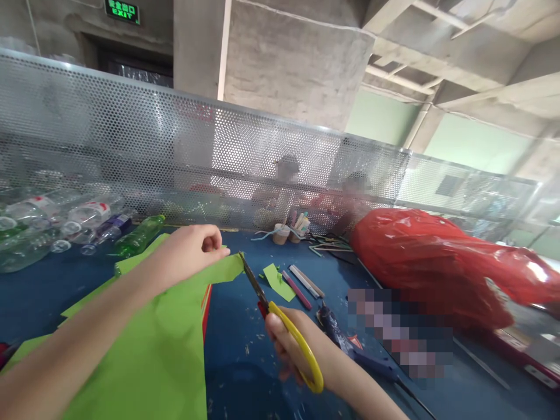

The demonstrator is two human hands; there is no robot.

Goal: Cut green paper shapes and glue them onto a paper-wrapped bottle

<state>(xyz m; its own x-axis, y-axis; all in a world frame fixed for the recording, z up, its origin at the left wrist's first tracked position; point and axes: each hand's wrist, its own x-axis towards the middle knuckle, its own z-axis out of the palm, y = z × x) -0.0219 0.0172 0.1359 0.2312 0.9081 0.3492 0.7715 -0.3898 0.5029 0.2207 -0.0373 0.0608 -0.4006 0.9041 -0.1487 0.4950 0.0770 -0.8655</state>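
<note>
My left hand [192, 248] is closed, pinching a narrow strip of green paper [223, 269] by its upper edge. Large green paper sheets [149, 350] lie beneath that forearm. In my right hand [297, 341] is a pair of scissors [295, 332] with yellow and red handles, the fingers wrapped through the loops. The dark blades point up and left, and their tips meet the right end of the strip. Whether the blades are fully closed on the paper is hard to see. A small green paper scrap [279, 282] rests just right of the blades.
Pens [297, 290] and a blue glue gun [336, 329] lie right of the scissors. Plastic bottles [87, 219] line the left back, cups [281, 233] stand at the back, and a red plastic bag [429, 256] fills the right. A perforated metal screen [184, 151] borders the blue table [236, 373].
</note>
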